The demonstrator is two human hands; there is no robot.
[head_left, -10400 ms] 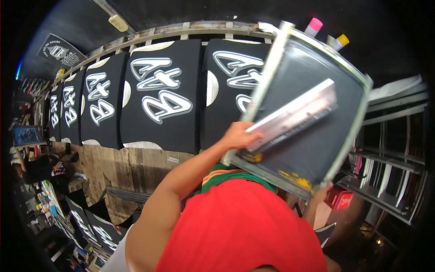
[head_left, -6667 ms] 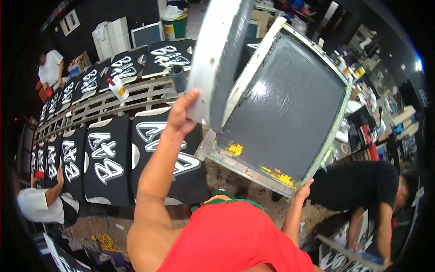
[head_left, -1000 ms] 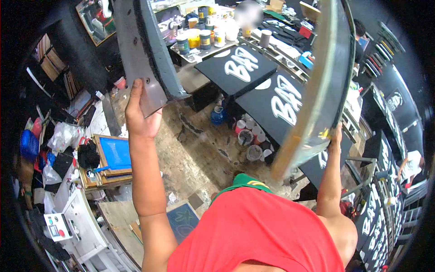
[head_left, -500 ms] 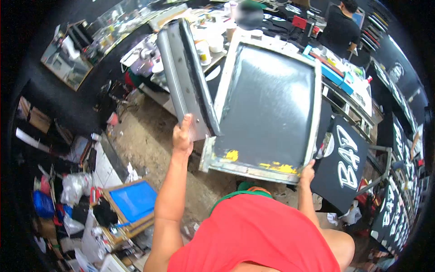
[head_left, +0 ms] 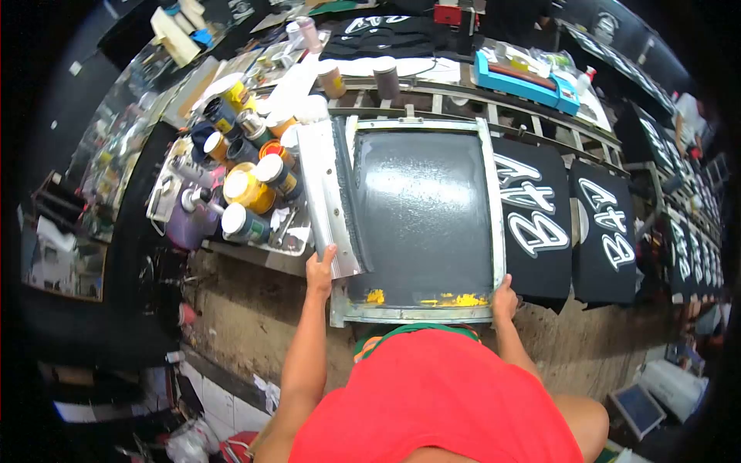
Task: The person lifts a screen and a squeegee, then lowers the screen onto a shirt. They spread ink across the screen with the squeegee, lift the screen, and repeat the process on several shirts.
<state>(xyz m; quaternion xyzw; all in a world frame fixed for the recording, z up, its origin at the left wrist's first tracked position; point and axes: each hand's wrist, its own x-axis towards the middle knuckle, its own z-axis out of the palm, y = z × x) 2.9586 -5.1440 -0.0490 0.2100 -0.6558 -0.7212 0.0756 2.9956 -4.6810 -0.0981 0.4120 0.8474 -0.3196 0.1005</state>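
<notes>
A screen printing frame (head_left: 498, 224) with pale metal sides and a dark, shiny mesh lies straight in front of me. Yellow smears mark its near end. My right hand (head_left: 505, 299) is closed around the frame's near right corner. A long metal squeegee (head_left: 328, 201) with a dark, ink-coated edge slants over the frame's left side. Wrapped round the squeegee's near end is my left hand (head_left: 320, 272); whether it also grips the frame is hard to tell. Just right of the frame, black shirts (head_left: 532, 220) printed with white letters lie flat.
On the left stands a tray (head_left: 296, 247) crowded with ink jars (head_left: 248, 187) and bottles. Behind the frame runs a metal rail table (head_left: 440, 104) holding a blue tray (head_left: 525, 86) and two jars. More printed shirts (head_left: 604, 224) line the right side. People stand farther back.
My view has turned toward the rail table. The frame has swung from tilted to square in front of me, beside the printed shirts. Both hands keep their holds.
</notes>
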